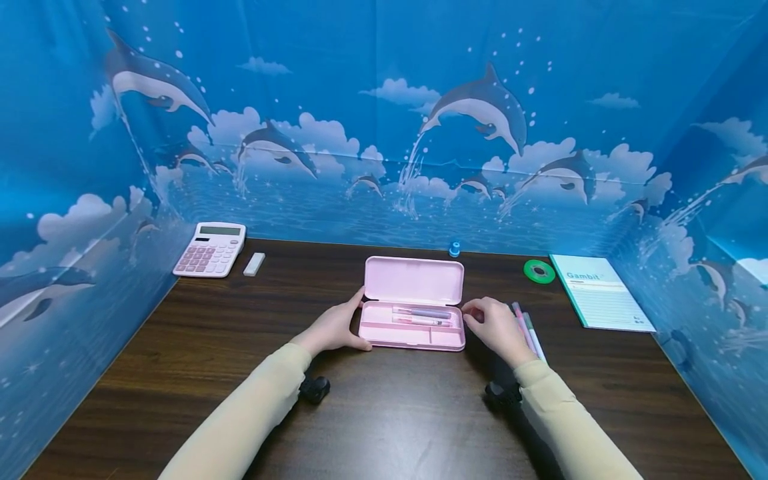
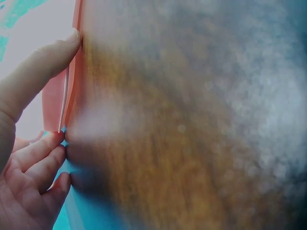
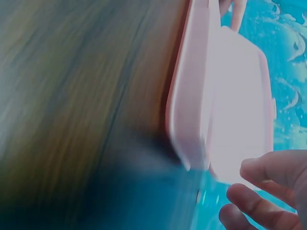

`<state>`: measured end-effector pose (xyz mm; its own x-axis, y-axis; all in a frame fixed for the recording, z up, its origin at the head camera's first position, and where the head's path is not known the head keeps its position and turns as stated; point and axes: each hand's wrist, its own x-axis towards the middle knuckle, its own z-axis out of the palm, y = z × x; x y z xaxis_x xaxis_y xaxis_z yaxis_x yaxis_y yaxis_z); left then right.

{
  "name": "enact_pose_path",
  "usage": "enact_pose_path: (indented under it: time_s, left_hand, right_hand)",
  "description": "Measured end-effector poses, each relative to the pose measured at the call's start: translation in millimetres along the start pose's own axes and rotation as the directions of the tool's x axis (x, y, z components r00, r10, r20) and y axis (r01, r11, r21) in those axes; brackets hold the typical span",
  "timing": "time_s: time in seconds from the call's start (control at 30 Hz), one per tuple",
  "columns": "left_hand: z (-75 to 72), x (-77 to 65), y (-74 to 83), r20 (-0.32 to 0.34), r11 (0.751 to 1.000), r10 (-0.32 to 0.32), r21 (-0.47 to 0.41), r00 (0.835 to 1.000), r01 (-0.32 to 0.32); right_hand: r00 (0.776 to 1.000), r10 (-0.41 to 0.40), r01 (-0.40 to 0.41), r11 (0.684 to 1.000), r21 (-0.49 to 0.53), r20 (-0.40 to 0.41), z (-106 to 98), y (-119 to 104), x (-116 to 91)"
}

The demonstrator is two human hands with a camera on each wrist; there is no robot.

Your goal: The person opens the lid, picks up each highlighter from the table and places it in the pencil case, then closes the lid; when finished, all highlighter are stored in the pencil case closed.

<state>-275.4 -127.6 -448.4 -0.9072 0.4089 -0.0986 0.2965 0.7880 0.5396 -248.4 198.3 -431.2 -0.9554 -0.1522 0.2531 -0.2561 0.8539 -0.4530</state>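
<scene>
A pink pencil case (image 1: 390, 337) lies on the table with its lid (image 1: 414, 280) swung back. Inside its upper compartment rest a greyish pen (image 1: 423, 312) and a pink-and-white pen (image 1: 420, 321). My left hand (image 1: 333, 328) holds the left end of the case, thumb at the front corner and fingers along the side, as the left wrist view also shows. Beside the right end is my right hand (image 1: 493, 325), its fingers loosely bent. In the right wrist view, nothing shows between the thumb and fingers (image 3: 256, 203), which appear apart from the case.
A pink pen (image 1: 521, 321) and a white-barrelled pen (image 1: 534, 339) lie right of my right hand. Farther back are a calculator (image 1: 210, 251), a white eraser (image 1: 255, 264), a small blue item (image 1: 454, 249), green tape (image 1: 539, 271) and a notepad (image 1: 602, 293). A dolphin-print curtain (image 1: 336, 200) bounds the table.
</scene>
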Motion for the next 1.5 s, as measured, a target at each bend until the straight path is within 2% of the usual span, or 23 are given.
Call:
enact_pose_path:
  time_s: [0.23,0.47,0.6,1.0,1.3,1.5]
  left_hand:
    - [-0.1,0.2,0.5,0.007,1.0,-0.005,0.002,1.0,0.005]
    - [-0.6,0.6,-0.1,0.01,1.0,-0.003,0.002,1.0,0.003]
    - [0.3,1.2,-0.5,0.01,1.0,0.002,0.0,1.0,-0.002]
    - [-0.9,0.6,0.7,0.007,1.0,-0.002,0.001,1.0,0.002]
    - [-2.3,-0.2,2.8,0.005,1.0,-0.002,0.001,1.0,0.002]
    - [-0.4,-0.4,0.9,0.005,1.0,-0.002,0.005,1.0,0.002]
  right_hand:
    - [0.998,0.064,-0.063,0.996,-0.062,0.013,-15,25,-10]
    - [0.995,0.101,-0.1,0.992,-0.081,0.012,-30,43,-17]
    - [0.988,0.152,-0.149,0.984,-0.098,0.017,-37,52,-24]
    - [0.971,0.232,-0.227,0.969,-0.095,0.05,-46,84,-40]
    - [0.945,0.301,-0.289,0.952,-0.1,0.126,-53,91,-43]
    - [0.943,0.303,-0.289,0.951,-0.111,0.138,-51,92,-45]
